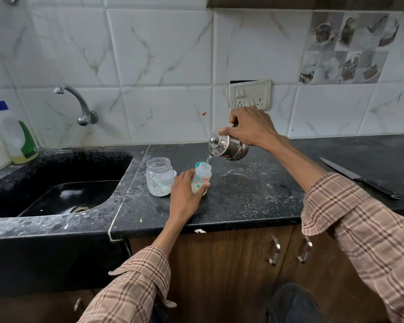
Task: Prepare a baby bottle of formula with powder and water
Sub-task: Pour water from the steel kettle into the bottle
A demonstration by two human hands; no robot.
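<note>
1. The right hand (pixel 250 127) gripped a tilted steel kettle (pixel 229 145) from above, its spout over the bottle mouth; a thin stream of water (pixel 208 159) fell into it.
2. The left hand (pixel 187 194) was wrapped around the baby bottle (pixel 201 178), upright on the black countertop (pixel 254 197).
3. Just beside it, to the left, stood an open clear jar (pixel 159 176) holding white powder and a scoop (pixel 158 184).
4. A knife (pixel 359 178) lay well apart, at right.

Shiny silver kettle (pixel 229 145), clear bottle (pixel 201 177) with a teal rim and orange print, speckled black surface (pixel 254 194), beige-and-brown checked sleeves (pixel 359 224).
</note>
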